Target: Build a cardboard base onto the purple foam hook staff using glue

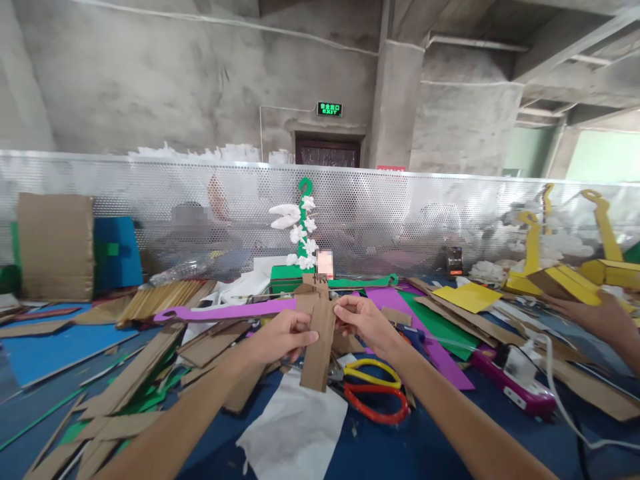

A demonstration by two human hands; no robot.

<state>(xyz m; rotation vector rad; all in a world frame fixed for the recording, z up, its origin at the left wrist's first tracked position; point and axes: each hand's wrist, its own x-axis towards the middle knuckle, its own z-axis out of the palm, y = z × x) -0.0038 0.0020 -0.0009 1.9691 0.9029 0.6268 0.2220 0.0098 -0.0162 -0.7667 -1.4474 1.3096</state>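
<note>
In the middle of the table my left hand (pixel 287 337) grips the left edge of a cardboard strip (pixel 316 360), thumb on its face. My right hand (pixel 367 323) pinches the same strip at its upper right edge. The strip is held tilted, its lower end toward me. Scissors (pixel 375 393) with one yellow and one red handle lie just below my right hand. Under the strip's lower end a crumpled white sheet (pixel 293 427) is spread out. A purple hook-ended strip (pixel 230 310) extends to the left behind my left hand.
Behind stands a green hook-topped piece (pixel 303 227) with white flowers. Cardboard scraps (pixel 133 370) cover the left side. A purple power strip (pixel 515 383) with white cable lies right. Another person's hand (pixel 595 317) holds a yellow cardboard piece (pixel 570 287). A perforated metal panel (pixel 425 227) borders the back.
</note>
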